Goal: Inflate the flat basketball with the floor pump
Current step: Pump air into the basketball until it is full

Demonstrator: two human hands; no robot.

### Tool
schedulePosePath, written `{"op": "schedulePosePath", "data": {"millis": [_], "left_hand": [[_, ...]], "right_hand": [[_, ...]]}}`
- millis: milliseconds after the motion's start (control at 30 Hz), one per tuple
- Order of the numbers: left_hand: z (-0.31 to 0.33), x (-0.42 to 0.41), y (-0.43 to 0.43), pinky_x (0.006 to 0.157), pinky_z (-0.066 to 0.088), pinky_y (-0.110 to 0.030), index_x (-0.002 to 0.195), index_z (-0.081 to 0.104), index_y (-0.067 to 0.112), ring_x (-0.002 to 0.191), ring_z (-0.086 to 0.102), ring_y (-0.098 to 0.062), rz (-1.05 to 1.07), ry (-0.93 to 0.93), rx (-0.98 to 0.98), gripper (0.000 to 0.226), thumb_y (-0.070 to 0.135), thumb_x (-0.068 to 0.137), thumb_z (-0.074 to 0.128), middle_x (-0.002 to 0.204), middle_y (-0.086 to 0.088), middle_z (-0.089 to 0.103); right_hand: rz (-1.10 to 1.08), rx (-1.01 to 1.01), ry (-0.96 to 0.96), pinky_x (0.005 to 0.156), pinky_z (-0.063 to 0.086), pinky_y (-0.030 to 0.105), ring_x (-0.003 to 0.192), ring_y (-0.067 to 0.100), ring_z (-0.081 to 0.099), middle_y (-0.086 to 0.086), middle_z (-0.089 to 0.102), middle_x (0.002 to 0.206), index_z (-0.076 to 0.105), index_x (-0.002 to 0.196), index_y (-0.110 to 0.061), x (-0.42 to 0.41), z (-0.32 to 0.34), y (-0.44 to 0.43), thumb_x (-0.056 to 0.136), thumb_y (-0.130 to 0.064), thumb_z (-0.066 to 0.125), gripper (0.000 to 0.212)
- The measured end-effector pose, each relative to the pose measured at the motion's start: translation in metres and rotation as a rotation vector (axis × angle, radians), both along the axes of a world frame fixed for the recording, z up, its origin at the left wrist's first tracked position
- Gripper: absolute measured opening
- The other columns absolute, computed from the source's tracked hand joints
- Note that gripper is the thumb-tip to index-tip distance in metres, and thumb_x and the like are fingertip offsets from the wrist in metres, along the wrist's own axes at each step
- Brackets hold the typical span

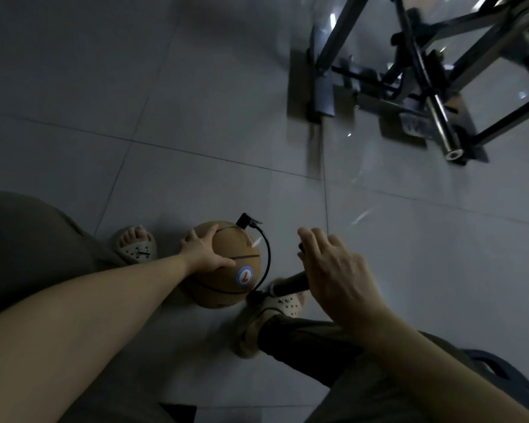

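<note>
Left hand [200, 250] is lying splayed wide over the basketball [235, 245], pressing rather than clutching. The ball is sitting on the tiled floor [196, 132] between the feet. Right hand [336, 270] is resting over the pump handle [301, 247]; blur is hiding whether the fingers are wrapping it. Right foot [281, 302] is pinning the pump base. Hose [268, 254] is looping up to the nozzle [243, 222] on the ball's top.

Judgement: doing this well means wrapping the handle fully, driving strokes straight down the barrel [289, 286], and holding the ball steady so the nozzle isn't levering sideways.

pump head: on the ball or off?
On, it seems: the black pump head sits against the top of the basketball, its hose arcing down the ball's side. Needle hidden.
</note>
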State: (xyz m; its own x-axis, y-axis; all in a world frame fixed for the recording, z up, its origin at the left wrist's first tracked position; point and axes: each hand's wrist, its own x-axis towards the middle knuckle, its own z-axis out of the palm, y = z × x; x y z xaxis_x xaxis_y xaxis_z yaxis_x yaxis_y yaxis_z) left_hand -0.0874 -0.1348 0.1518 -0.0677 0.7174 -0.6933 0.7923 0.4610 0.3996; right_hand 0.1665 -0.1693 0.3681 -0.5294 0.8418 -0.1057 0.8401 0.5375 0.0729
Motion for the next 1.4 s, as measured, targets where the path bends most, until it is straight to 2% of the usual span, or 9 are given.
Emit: {"op": "schedulePosePath", "data": {"millis": [67, 200, 333, 500, 600, 733, 1000, 1167, 1400], "left_hand": [[0.001, 0.000, 0.001, 0.116, 0.022, -0.061, 0.156, -0.002, 0.046, 0.144, 0.007, -0.057, 0.001, -0.006, -0.006, 0.122, 0.072, 0.066, 0.076, 0.161, -0.024, -0.006], [-0.001, 0.000, 0.000, 0.115, 0.023, -0.064, 0.155, -0.003, 0.048, 0.144, 0.006, -0.056, -0.001, -0.015, -0.008, 0.122, 0.072, 0.066, 0.076, 0.162, -0.022, -0.006], [-0.005, 0.004, 0.001, 0.112, 0.028, -0.066, 0.152, -0.003, 0.051, 0.144, 0.009, -0.055, -0.004, -0.006, -0.002, 0.122, 0.073, 0.062, 0.076, 0.161, -0.018, -0.003], [-0.008, 0.005, 0.002, 0.113, 0.027, -0.065, 0.153, -0.005, 0.049, 0.143, 0.007, -0.056, -0.042, 0.016, 0.003, 0.121, 0.074, 0.065, 0.074, 0.160, -0.022, -0.003], [-0.012, 0.005, 0.002, 0.112, 0.028, -0.066, 0.153, -0.005, 0.050, 0.144, 0.004, -0.055, -0.033, 0.020, 0.007, 0.122, 0.076, 0.064, 0.073, 0.161, -0.021, -0.003], [-0.013, 0.009, 0.002, 0.111, 0.031, -0.066, 0.153, -0.007, 0.050, 0.146, 0.002, -0.053, -0.028, 0.049, -0.004, 0.122, 0.079, 0.063, 0.071, 0.162, -0.019, -0.005], [-0.011, 0.020, 0.002, 0.111, 0.028, -0.067, 0.152, -0.005, 0.050, 0.146, 0.002, -0.051, -0.019, 0.060, 0.039, 0.121, 0.078, 0.064, 0.072, 0.162, -0.019, -0.005], [-0.014, 0.021, 0.003, 0.112, 0.030, -0.066, 0.151, -0.005, 0.051, 0.146, 0.004, -0.050, -0.019, 0.090, 0.041, 0.119, 0.079, 0.064, 0.071, 0.162, -0.017, -0.004], [-0.008, 0.020, 0.006, 0.112, 0.028, -0.066, 0.153, -0.008, 0.049, 0.145, 0.005, -0.053, -0.047, 0.095, -0.003, 0.122, 0.080, 0.065, 0.070, 0.162, -0.021, -0.005]], "right_hand": [[-0.033, -0.071, 0.013, 0.047, 0.044, 0.027, 0.075, 0.015, 0.048, 0.001, 0.048, 0.112, 0.035, 0.132, -0.018, 0.002, -0.004, -0.012, 0.100, -0.029, 0.042, 0.035], [-0.023, -0.128, 0.080, 0.051, 0.041, 0.020, 0.082, 0.012, 0.049, 0.006, 0.044, 0.126, 0.023, 0.148, -0.011, 0.000, -0.008, -0.031, 0.093, -0.036, 0.033, 0.061], [0.133, -0.133, 0.027, 0.066, 0.052, 0.027, 0.095, 0.019, 0.055, 0.013, 0.046, 0.134, 0.010, 0.154, -0.005, 0.001, -0.013, -0.039, 0.092, -0.035, 0.030, 0.072], [0.034, -0.110, 0.065, 0.065, 0.053, 0.029, 0.100, 0.023, 0.055, 0.014, 0.049, 0.134, 0.011, 0.154, -0.004, 0.004, -0.035, -0.028, 0.093, -0.031, 0.028, 0.069], [-0.085, -0.105, 0.102, 0.054, 0.044, 0.024, 0.102, 0.021, 0.054, 0.008, 0.049, 0.130, 0.019, 0.153, -0.005, 0.003, -0.054, -0.019, 0.094, -0.032, 0.027, 0.066], [-0.168, -0.151, 0.167, 0.047, 0.042, 0.024, 0.089, 0.019, 0.055, 0.006, 0.050, 0.120, 0.020, 0.151, -0.011, 0.001, -0.083, -0.015, 0.094, -0.026, 0.046, 0.065], [-0.241, -0.285, 0.148, 0.061, 0.052, 0.041, 0.082, 0.025, 0.053, 0.012, 0.049, 0.114, 0.018, 0.150, -0.012, -0.001, -0.144, -0.012, 0.090, -0.028, 0.042, 0.066], [-0.193, -0.317, 0.103, 0.079, 0.054, 0.042, 0.098, 0.027, 0.054, 0.014, 0.048, 0.122, 0.012, 0.152, -0.011, 0.000, -0.170, -0.009, 0.092, -0.027, 0.050, 0.073], [-0.177, -0.384, 0.112, 0.077, 0.052, 0.039, 0.105, 0.026, 0.052, 0.010, 0.040, 0.130, 0.010, 0.153, -0.016, -0.007, -0.142, -0.003, 0.091, -0.030, 0.041, 0.070]]}}
